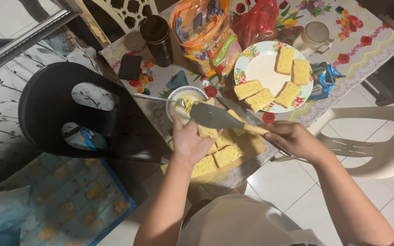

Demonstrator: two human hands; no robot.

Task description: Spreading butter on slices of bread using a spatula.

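Observation:
My left hand (189, 142) holds a slice of bread (208, 132) over the wooden cutting board (253, 145). My right hand (292, 138) grips the wooden handle of a broad metal spatula (213, 115), whose blade lies across the slice and reaches toward a small white bowl (184, 101) of yellow spread. A spoon (153, 97) rests in that bowl. Several spread bread pieces (226, 155) lie on the board under my hands. A floral plate (260, 67) further back carries several more pieces (289, 59).
On the floral tablecloth (365, 36) stand a dark tumbler (158, 38), a bread bag (206, 36), a red bag (255, 20), a cream mug (314, 37) and a black phone (129, 67). A black chair (55, 109) is left, a beige chair (379, 141) right.

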